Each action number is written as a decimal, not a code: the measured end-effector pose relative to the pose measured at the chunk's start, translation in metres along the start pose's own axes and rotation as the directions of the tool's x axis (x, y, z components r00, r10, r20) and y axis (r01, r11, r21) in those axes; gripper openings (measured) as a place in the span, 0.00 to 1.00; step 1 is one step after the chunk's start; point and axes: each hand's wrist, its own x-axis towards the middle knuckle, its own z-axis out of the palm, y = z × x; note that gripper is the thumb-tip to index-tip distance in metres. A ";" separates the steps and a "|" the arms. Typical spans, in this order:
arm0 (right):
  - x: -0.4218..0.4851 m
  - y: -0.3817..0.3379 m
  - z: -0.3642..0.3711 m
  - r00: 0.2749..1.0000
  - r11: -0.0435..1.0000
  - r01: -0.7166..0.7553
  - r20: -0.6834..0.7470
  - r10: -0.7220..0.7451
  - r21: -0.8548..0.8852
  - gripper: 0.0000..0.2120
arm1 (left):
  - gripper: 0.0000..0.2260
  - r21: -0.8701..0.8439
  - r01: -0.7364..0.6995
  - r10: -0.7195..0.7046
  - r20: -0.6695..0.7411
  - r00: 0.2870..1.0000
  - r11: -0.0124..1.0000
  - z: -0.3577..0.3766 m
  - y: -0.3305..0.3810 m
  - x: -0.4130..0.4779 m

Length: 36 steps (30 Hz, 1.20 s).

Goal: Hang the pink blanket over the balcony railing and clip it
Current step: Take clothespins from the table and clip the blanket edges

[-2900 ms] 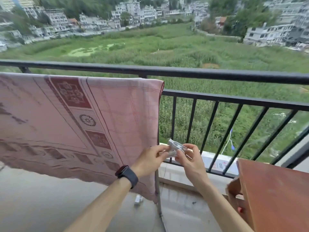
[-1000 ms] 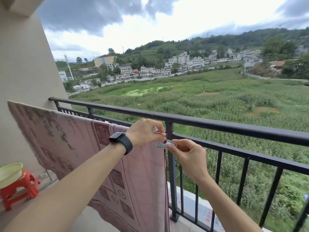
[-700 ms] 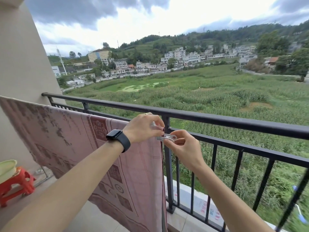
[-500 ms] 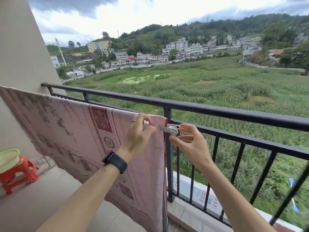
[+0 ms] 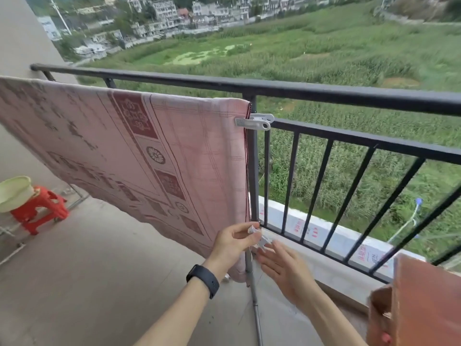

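The pink patterned blanket hangs along the black balcony railing, its top edge just under the top rail. A white clip grips the blanket's upper right corner, sticking out sideways. Low down by the blanket's bottom right corner, my left hand pinches another small white clip between thumb and fingers. My right hand is just below and right of it, fingers straight, fingertips near that clip and holding nothing.
A red stool carrying a pale green basin stands at the left by the wall. A brown wooden piece of furniture fills the lower right corner. A thin metal pole runs down below the blanket's corner.
Both hands left the blanket's top right corner and dropped to its lower right corner. One clip stays fastened at the top. The view tilted down.
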 end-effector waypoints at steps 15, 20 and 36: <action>0.050 0.019 -0.021 0.980 0.799 0.092 -0.087 -0.178 -0.595 0.10 | 0.11 0.627 -0.083 -0.099 0.250 0.963 0.775 -0.026 -0.014 0.074; 0.084 0.036 -0.014 0.934 0.765 0.050 -0.241 -0.263 -0.642 0.07 | 0.22 0.781 -0.535 -0.019 0.560 0.828 -0.322 -0.019 0.014 0.114; 0.233 0.157 0.021 0.933 0.666 0.111 -0.154 -0.326 -0.738 0.14 | 0.10 0.365 -0.579 -0.434 0.408 0.803 -0.728 -0.034 -0.027 0.236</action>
